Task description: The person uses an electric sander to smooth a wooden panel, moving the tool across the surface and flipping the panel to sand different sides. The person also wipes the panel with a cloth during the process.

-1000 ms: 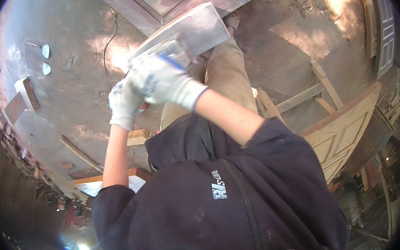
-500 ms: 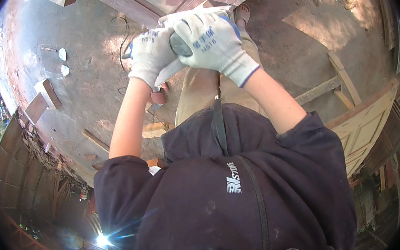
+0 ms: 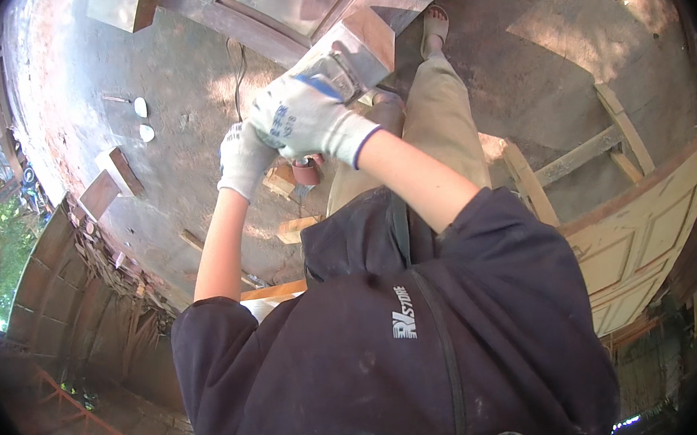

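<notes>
Both my hands wear white knit gloves with blue parts, close together over the work. My right hand (image 3: 297,122) is closed on a grey hand-held power tool (image 3: 339,72), whose metal part shows past the fingers; its exact kind is hard to make out. My left hand (image 3: 244,156) is closed too, against the near side of the right, with its fingers mostly hidden, seemingly on the same tool. The tool is over a pale squared timber (image 3: 369,35) beside a panelled wooden door (image 3: 286,5).
A dark cable (image 3: 239,77) trails on the left. A brown abrasive-looking roll (image 3: 306,171) and wood offcuts (image 3: 282,182) lie below my hands. At right are a timber frame (image 3: 581,153) and a pale panelled door (image 3: 645,248). Wood blocks (image 3: 118,172) stand at left.
Both hands have moved nearer to my body and left, turning with the tool. The tool's metal part and the timber's end now show beyond my right hand.
</notes>
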Demonstrator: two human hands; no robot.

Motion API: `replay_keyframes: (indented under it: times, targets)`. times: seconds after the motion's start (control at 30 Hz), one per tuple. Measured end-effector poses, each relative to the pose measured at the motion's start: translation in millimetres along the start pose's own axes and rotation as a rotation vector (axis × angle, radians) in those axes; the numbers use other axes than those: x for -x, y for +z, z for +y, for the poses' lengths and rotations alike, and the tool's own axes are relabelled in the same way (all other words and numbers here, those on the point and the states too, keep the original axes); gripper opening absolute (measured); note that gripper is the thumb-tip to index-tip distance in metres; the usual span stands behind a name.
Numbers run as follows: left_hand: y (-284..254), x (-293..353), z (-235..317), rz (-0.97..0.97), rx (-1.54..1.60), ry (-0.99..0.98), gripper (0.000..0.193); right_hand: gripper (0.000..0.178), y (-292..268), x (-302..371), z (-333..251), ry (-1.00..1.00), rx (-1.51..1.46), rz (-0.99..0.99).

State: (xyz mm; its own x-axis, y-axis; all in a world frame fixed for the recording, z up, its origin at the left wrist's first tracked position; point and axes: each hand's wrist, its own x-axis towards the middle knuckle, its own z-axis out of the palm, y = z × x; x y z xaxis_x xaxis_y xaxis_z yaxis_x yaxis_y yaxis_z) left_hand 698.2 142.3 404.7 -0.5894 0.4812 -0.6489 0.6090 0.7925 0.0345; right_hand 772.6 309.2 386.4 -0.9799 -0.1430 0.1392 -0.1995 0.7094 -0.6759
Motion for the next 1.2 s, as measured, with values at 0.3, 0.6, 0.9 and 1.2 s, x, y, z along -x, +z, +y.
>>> replay_keyframes:
  times: [0.3, 0.6, 0.9, 1.2]
  targets:
    - [-8.1, 10.1, 12.9, 0.01, 0.002, -0.021, 0.034, 0.032, 10.1, 10.9, 4.1, -0.028, -0.025, 0.036]
    - [1.0, 25.6, 9.4, -0.057, 0.066, -0.102, 0.039, 0.041, 6.6, 7.4, -7.8, -0.083, -0.034, -0.083]
    - [38.8, 17.3, -9.8, 0.185, 0.087, 0.024, 0.028, 0.033, -12.2, -8.7, -7.9, -0.11, 0.008, -0.254]
    - [7.9, 16.4, 47.2, 0.113, 0.167, 0.012, 0.046, 0.037, -14.9, 17.6, 16.3, -0.131, 0.054, -0.121]
